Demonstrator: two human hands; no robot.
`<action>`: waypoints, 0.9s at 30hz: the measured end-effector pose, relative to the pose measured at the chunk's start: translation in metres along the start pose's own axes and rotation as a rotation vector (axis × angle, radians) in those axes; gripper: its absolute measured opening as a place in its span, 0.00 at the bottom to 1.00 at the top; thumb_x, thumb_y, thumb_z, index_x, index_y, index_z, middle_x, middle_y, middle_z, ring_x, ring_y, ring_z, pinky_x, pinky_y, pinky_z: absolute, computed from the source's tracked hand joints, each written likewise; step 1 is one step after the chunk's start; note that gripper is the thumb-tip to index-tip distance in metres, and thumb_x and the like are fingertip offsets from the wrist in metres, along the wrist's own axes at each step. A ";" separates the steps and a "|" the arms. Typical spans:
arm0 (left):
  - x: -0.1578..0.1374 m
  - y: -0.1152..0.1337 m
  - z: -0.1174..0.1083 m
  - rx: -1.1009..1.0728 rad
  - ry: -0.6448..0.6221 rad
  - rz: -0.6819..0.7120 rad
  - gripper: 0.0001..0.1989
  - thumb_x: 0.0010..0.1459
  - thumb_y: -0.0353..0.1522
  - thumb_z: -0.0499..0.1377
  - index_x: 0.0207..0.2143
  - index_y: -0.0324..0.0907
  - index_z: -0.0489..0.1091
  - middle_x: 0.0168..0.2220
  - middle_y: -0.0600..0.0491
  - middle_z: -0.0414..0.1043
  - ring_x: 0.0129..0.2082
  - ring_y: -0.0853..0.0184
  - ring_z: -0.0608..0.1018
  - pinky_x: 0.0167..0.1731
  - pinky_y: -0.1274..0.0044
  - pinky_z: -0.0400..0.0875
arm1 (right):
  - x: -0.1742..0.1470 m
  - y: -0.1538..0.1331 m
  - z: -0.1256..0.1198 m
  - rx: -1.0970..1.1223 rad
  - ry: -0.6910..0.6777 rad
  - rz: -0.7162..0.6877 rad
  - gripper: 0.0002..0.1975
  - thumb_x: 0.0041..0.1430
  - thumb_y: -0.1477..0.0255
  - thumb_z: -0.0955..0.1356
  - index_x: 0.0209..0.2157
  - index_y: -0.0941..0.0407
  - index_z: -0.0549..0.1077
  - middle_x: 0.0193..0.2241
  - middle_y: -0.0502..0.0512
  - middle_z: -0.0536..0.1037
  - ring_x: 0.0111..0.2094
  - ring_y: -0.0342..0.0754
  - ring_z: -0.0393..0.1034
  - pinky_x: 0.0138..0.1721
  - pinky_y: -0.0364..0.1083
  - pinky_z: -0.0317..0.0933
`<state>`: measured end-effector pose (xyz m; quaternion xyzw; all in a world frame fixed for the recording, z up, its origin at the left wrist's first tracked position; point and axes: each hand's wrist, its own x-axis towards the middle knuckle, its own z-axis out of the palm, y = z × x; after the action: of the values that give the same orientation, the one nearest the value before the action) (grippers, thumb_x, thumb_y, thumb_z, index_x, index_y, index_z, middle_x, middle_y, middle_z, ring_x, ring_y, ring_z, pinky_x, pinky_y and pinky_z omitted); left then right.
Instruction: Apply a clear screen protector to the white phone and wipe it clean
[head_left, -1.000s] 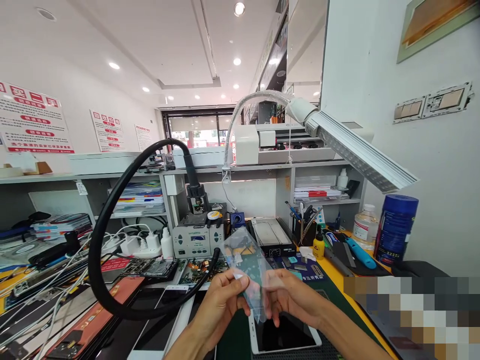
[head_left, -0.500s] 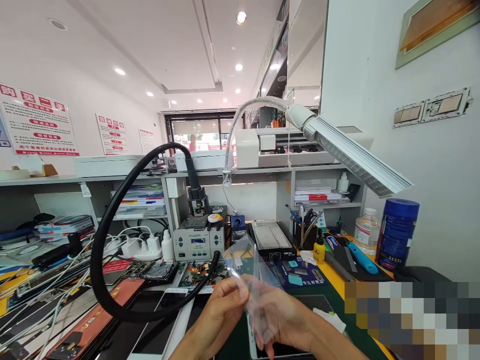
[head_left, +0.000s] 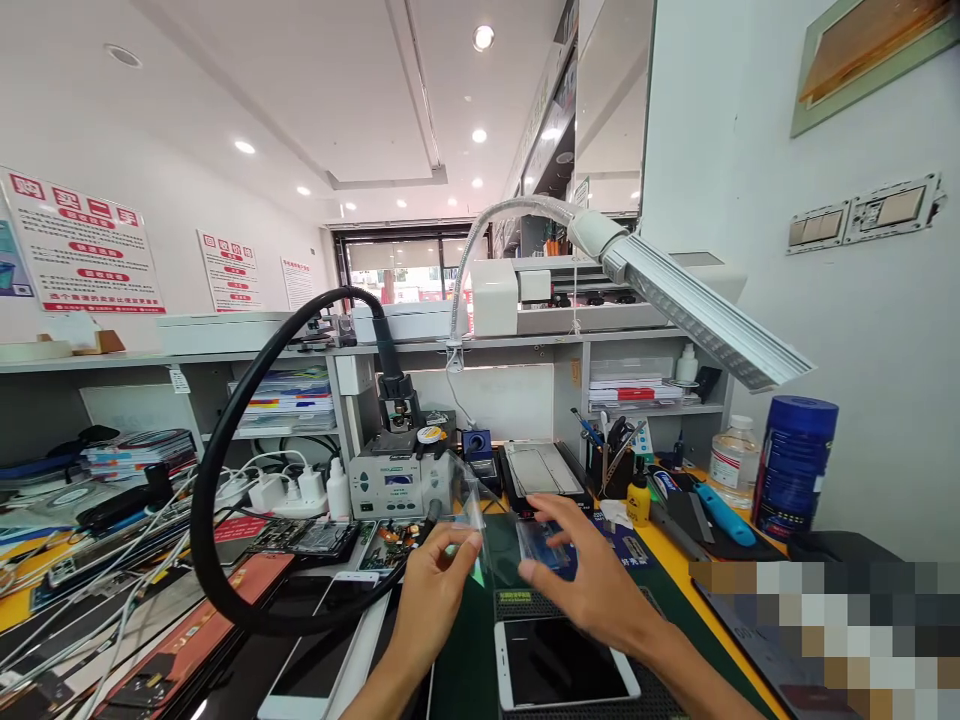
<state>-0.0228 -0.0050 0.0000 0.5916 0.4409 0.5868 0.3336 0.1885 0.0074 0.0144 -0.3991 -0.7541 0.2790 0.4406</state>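
Note:
My left hand (head_left: 441,575) pinches a clear plastic film (head_left: 474,505) between thumb and forefinger, and the film stands up over the bench. To its right is my right hand (head_left: 581,570), with thumb and fingers spread apart. A see-through patch of plastic (head_left: 541,543) shows between those fingers; whether it touches them I cannot tell. Below my right hand lies a white-framed phone (head_left: 566,662), its dark screen facing up. The phone rests on a black textured mat (head_left: 517,605).
A thick black hose (head_left: 199,520) loops left of my hands from the soldering station (head_left: 390,485). Phones and boards crowd the left side. A lamp (head_left: 697,305) reaches over the right. Behind stand a pen holder (head_left: 606,470), a yellow bottle (head_left: 638,500) and a blue canister (head_left: 795,470).
My hands have moved apart; the right one rose and its fingers spread. The film has shifted left with my left hand. The phone, mostly covered before, now shows.

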 end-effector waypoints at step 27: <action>-0.002 -0.013 0.007 0.194 -0.082 -0.028 0.17 0.54 0.44 0.61 0.35 0.39 0.76 0.28 0.52 0.77 0.29 0.63 0.76 0.33 0.75 0.67 | -0.010 0.006 0.012 -0.523 0.022 -0.391 0.28 0.54 0.68 0.69 0.56 0.58 0.65 0.50 0.64 0.68 0.51 0.58 0.64 0.52 0.56 0.63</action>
<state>-0.0170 -0.0012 -0.0134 0.6386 0.4898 0.5119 0.3006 0.1827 0.0015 0.0003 -0.3494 -0.8579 -0.0184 0.3764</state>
